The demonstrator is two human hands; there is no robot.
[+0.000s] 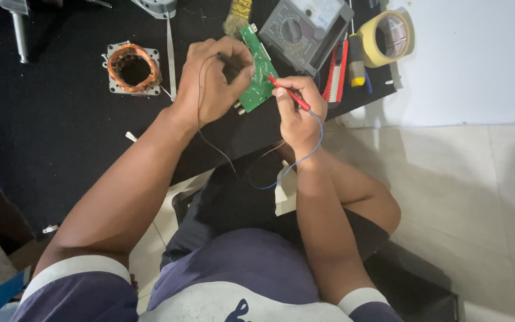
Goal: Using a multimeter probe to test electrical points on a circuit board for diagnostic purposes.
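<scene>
We had the green board [258,68] lying on the black mat, just below the meter [305,27], its long axis running from the brush end down toward us. Our left hand [213,80] sat on the board's left edge, closed around a black probe [229,59], though its tip was kinda hidden. Our right hand [298,110] was to the board's right, pinching the red probe [290,94], whose tip pointed up-left and touched the board's right edge.
</scene>
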